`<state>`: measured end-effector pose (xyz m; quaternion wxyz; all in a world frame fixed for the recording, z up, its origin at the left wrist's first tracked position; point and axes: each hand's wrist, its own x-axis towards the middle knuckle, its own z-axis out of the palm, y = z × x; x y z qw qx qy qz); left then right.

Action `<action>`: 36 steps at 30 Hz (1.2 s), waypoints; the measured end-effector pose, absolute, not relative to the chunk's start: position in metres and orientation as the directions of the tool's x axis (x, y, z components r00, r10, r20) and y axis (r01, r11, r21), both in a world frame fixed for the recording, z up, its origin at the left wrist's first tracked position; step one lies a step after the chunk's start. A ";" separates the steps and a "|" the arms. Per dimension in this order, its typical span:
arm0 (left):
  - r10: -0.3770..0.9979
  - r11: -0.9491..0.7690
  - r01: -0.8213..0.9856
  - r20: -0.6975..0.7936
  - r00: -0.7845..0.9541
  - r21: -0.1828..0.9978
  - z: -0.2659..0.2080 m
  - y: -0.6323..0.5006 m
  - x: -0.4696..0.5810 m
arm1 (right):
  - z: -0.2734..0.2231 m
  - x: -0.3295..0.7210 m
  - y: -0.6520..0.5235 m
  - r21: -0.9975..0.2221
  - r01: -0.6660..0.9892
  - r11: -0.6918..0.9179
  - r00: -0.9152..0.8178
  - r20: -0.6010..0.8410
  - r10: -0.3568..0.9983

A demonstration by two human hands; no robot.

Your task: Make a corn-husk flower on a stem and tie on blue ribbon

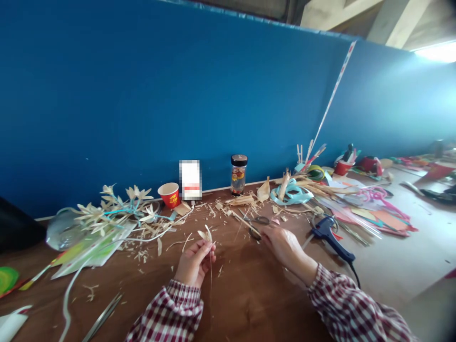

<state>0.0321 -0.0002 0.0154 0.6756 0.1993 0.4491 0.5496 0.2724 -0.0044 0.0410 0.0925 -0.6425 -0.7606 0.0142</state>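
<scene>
single head-worn view, looking forward and down from above the near side of the brown counter (256, 280), facing a blue partition (199, 95), wide-angled, close to the left hand (195, 260) and right hand (287, 248), both in its lower half

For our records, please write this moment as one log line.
left hand: pinching pale petals; right hand: at scissors, grip unclear; glue gun: on table

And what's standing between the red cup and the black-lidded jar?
In the head view, a white upright thing, blurred out, stands between the red cup and the jar; pale scraps lie there too.
</scene>
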 end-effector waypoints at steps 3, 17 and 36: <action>0.922 0.313 -0.565 -0.387 -0.012 0.763 0.014 0.001 0.032 | 0.038 0.272 -0.005 -0.195 0.956 0.218 -0.195 0.131 0.972; 0.923 0.312 -0.578 -0.385 -0.005 0.754 0.012 0.001 0.031 | 0.049 0.254 -0.018 -0.359 0.859 0.364 -0.352 0.101 0.931; 0.908 0.335 -0.639 -0.418 0.022 0.693 0.008 0.004 0.028 | 0.049 0.323 -0.067 -0.370 0.919 0.132 -0.129 0.033 0.991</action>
